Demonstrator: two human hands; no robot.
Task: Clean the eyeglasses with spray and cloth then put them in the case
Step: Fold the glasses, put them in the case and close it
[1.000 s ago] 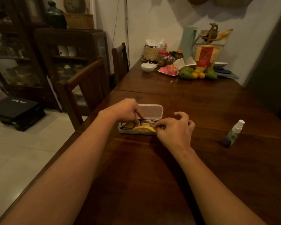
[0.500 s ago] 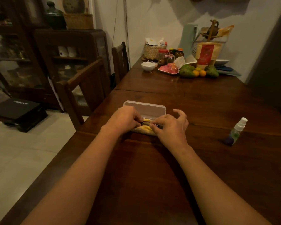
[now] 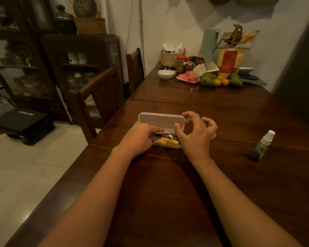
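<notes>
A white glasses case (image 3: pixel 161 121) lies open on the dark wooden table (image 3: pixel 221 111), its lid tilted up toward the far side. Inside it sit black-framed eyeglasses (image 3: pixel 165 135) on a yellow cloth (image 3: pixel 168 142). My left hand (image 3: pixel 139 138) rests over the left end of the case with fingers on the glasses frame. My right hand (image 3: pixel 196 132) hovers at the right end of the case, fingers spread near the lid's corner and holding nothing. A small spray bottle (image 3: pixel 263 146) with a white nozzle stands to the right.
At the table's far end are a white bowl (image 3: pixel 165 74), a woven basket (image 3: pixel 170 58), jars, a pink plate (image 3: pixel 188 78) and fruit (image 3: pixel 219 81). Two wooden chairs (image 3: pixel 100 93) stand along the left edge. A dark cabinet stands beyond them.
My right hand let go of the glasses, lifted and opened near the lid's right corner. The case lid has tipped further up. My left hand stayed on the glasses.
</notes>
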